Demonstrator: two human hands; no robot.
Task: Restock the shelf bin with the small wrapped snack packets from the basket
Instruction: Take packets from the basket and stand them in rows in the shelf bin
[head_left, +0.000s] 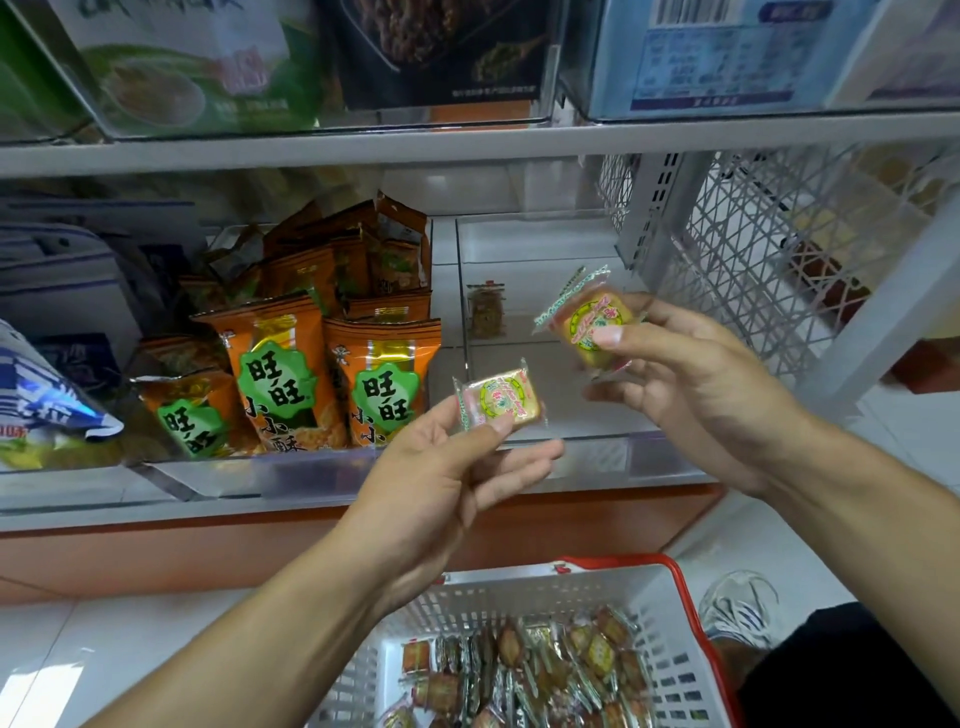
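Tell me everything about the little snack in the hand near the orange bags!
The small square snack packet has a clear crinkly wrapper with a pink and yellow-green round label over a pale golden biscuit. Its sealed ends look pinked. The left hand pinches it by the lower edge, thumb on top, fingers beneath. It tilts slightly, held in front of the clear plastic shelf bin, touching nothing else.

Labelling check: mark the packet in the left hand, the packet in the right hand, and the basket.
left-hand packet (500, 399): head view, middle of its printed face.
right-hand packet (592, 318): head view, middle of its printed label.
basket (524, 584): head view, white slotted back wall.
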